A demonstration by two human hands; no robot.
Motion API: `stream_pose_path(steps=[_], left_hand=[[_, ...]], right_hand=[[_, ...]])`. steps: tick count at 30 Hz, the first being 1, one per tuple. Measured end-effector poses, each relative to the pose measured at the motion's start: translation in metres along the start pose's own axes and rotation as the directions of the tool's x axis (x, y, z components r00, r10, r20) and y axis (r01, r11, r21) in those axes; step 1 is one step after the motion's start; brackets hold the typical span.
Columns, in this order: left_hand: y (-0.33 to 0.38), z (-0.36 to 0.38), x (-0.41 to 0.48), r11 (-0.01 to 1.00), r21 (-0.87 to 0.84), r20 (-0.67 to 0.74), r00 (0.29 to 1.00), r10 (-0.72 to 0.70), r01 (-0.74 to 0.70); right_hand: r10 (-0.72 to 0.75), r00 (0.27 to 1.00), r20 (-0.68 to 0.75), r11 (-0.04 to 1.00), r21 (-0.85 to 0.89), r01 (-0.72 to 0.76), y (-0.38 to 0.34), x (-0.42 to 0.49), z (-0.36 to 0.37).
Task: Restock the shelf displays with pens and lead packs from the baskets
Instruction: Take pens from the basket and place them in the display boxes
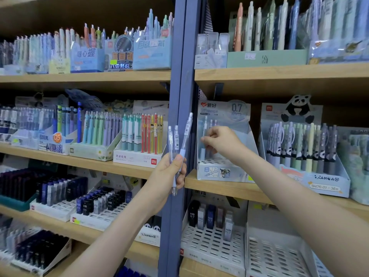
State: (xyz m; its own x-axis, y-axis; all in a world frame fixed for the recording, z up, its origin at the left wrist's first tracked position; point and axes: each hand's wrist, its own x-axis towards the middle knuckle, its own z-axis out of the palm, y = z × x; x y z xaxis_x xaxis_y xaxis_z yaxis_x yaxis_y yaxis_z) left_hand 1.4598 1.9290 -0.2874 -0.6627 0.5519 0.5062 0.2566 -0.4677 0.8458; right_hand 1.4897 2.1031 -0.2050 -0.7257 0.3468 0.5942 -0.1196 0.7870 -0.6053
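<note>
My left hand (169, 172) grips a bunch of three clear and pale blue pens (178, 144), held upright in front of the blue shelf post. My right hand (218, 139) reaches into a pale blue 0.7 mm display box (223, 170) on the middle shelf and pinches a pen (205, 126) standing among a few others in it. Most holes in that box's base stand bare. No basket is in view.
A blue upright post (175, 80) splits the wooden shelves. A panda pen display (303, 148) stands right of the box. Pen displays (139, 140) fill the left middle shelf. Lead pack trays (211, 236) sit on the shelf below, and more pen boxes (267, 56) above.
</note>
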Motion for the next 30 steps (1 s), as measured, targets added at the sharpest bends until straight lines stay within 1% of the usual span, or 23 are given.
stream_pose_path(steps=[4,7,9,10,11,12,13,14,15,17,18,20,23,24,26,28,30], left_hand=[[0.000,-0.002,-0.001,1.000,0.030,-0.016,1.000,0.004,-0.003],[0.000,-0.001,-0.002,0.999,0.037,-0.036,0.999,0.004,-0.003],[0.001,0.000,-0.003,0.999,0.044,-0.048,0.999,0.006,-0.004],[0.001,0.000,-0.003,0.999,0.051,-0.051,0.999,0.010,-0.007],[0.001,0.000,-0.003,0.998,0.063,-0.054,0.998,0.015,-0.011],[0.002,0.000,-0.004,0.997,0.080,-0.054,0.998,0.019,-0.015],[0.002,-0.001,-0.004,0.995,0.099,-0.053,0.998,0.023,-0.018],[0.003,-0.001,-0.004,0.993,0.113,-0.051,0.998,0.026,-0.020],[0.003,0.000,-0.003,0.992,0.126,-0.047,0.998,0.030,-0.024],[0.004,0.005,-0.002,0.987,0.154,-0.020,0.999,0.042,-0.039],[0.005,0.008,-0.002,0.986,0.159,0.008,0.999,0.048,-0.048],[0.006,0.016,-0.001,0.986,0.158,0.054,0.998,0.040,-0.048],[0.009,0.023,0.000,0.986,0.166,0.044,0.999,0.026,-0.033],[0.010,0.023,0.001,0.986,0.167,0.023,0.999,0.028,-0.031],[0.011,0.022,0.002,0.990,0.140,-0.041,0.999,0.033,-0.027],[0.010,0.018,0.003,0.994,0.103,-0.109,0.993,0.039,-0.027],[0.008,0.014,0.002,0.995,0.099,-0.148,0.988,0.043,-0.029]], right_hand=[[0.010,1.000,-0.009,0.999,-0.045,-0.011,0.002,-0.001,0.005],[0.028,0.999,0.040,0.998,-0.061,-0.025,0.002,-0.005,0.004],[0.029,0.998,0.055,0.994,-0.111,-0.023,0.001,-0.010,0.002],[0.024,0.999,0.024,0.989,-0.144,-0.020,0.001,-0.013,0.000],[0.010,0.999,-0.035,0.988,-0.155,-0.016,-0.001,-0.016,-0.003],[-0.007,0.995,-0.101,0.994,-0.110,-0.004,-0.004,-0.021,-0.006],[-0.022,0.990,-0.139,1.000,-0.012,0.020,-0.008,-0.028,-0.008],[-0.035,0.992,-0.121,0.994,0.097,0.047,-0.013,-0.035,-0.010],[-0.051,0.998,-0.044,0.983,0.174,0.058,-0.019,-0.043,-0.011],[-0.075,0.984,0.165,0.979,0.201,0.041,-0.027,-0.058,-0.008],[-0.081,0.970,0.228,0.978,0.205,0.034,-0.029,-0.062,-0.006],[-0.093,0.964,0.250,0.973,0.227,0.035,-0.030,-0.066,-0.005],[-0.088,0.972,0.219,0.958,0.285,0.023,-0.026,-0.063,-0.014],[-0.079,0.980,0.183,0.943,0.334,0.013,-0.024,-0.061,-0.017],[-0.025,0.999,0.049,0.916,0.402,0.003,-0.018,-0.052,-0.026],[0.043,0.995,-0.091,0.933,0.359,-0.008,-0.009,-0.042,-0.033],[0.061,0.988,-0.140,0.969,0.244,-0.025,-0.001,-0.033,-0.033]])
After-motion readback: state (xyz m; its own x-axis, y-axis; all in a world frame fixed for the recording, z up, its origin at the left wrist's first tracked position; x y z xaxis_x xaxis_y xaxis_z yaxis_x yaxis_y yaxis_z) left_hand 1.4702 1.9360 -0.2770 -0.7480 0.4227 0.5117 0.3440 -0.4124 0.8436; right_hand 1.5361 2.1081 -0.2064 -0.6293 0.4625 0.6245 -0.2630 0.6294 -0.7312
